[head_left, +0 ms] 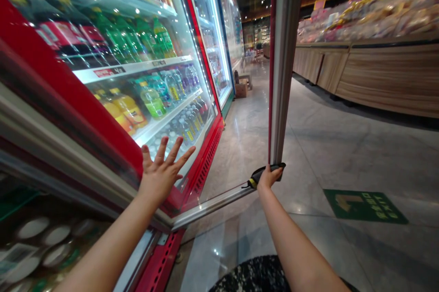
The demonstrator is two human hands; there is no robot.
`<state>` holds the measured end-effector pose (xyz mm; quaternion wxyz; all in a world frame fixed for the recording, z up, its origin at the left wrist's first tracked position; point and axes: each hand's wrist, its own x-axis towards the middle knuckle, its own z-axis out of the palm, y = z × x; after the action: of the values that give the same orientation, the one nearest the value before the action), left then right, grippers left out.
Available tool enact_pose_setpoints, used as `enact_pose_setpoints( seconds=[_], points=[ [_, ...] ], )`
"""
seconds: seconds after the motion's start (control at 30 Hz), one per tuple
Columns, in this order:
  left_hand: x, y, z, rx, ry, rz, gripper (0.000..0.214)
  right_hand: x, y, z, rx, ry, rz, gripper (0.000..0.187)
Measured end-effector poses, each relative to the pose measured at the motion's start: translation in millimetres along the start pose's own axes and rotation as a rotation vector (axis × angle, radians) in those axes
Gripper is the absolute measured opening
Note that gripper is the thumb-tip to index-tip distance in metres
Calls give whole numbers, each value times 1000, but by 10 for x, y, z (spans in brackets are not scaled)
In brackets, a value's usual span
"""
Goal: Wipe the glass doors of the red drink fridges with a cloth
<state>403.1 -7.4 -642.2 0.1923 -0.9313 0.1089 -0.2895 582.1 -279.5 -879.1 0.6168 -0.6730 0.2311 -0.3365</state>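
Note:
An open glass cooler door with a metal frame stands out across the aisle floor in front of me. At its lower outer corner, my right hand grips a dark grey cloth with a yellow patch, pressed against the frame. My left hand has its fingers spread near the glass at the door's hinge side; whether the palm touches the glass I cannot tell. Through the glass, a red-framed drinks cooler shows shelves of bottles, among them green bottles and orange juice bottles.
At the lower left, several round white lids show inside the opened cooler. A wood-panelled display counter piled with packaged goods runs along the right. A green exit sign lies on the grey floor. Small boxes stand farther along the aisle.

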Motion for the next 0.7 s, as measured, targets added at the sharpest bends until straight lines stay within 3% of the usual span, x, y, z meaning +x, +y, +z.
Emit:
enact_pose_setpoints(
  seconds=[0.1,0.2,0.27,0.33,0.4,0.47,0.6,0.7],
  points=[
    [13,-1,15,-20,-19,-14,125,62,-180,140,2,-22,5,75],
    [27,0,32,-26,-36,-36,127,-5,-629,322,11,-84,-93,74],
    [36,-1,45,-25,-47,-41,131,-189,-907,379,8,-192,-250,70],
    [46,-3,58,-27,-58,-44,135,-436,-1029,358,-29,-360,-486,66],
    [54,-3,67,-26,-64,-50,137,-642,-937,278,-81,-501,-648,63],
    [59,1,69,-18,-68,-53,139,-712,-679,190,-119,-543,-644,60],
    [59,25,45,-4,-64,-51,140,-475,-200,172,-90,-320,-361,64],
    [59,44,22,-22,-59,-51,138,-369,-219,279,-67,-280,-327,66]
  ],
)
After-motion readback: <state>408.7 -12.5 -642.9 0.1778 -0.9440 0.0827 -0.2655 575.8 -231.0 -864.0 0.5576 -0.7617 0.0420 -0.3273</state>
